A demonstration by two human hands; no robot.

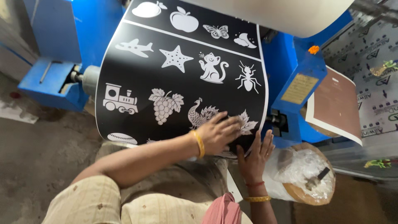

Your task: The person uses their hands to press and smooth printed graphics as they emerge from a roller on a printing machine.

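A black sheet (pixel 166 74) printed with white pictures (plane, star, cat, ant, train, grapes, peacock, leaf) drapes over a roller of a blue machine (pixel 294 66). My left hand (pixel 219 133), a yellow bangle on its wrist, lies flat on the sheet's lower right part, covering the peacock's tail and part of the leaf. My right hand (pixel 256 154) is just below it at the sheet's lower right corner, fingers spread and pointing up, touching the edge. Neither hand holds a separate object.
A wide pale roll (pixel 290 12) sits above the sheet. At right are a brown board with a white edge (pixel 336 108), printed grey sheets (pixel 377 83), and a plastic-wrapped roll (pixel 309 176) with a tool on top. Grey concrete floor (pixel 37 153) lies at left.
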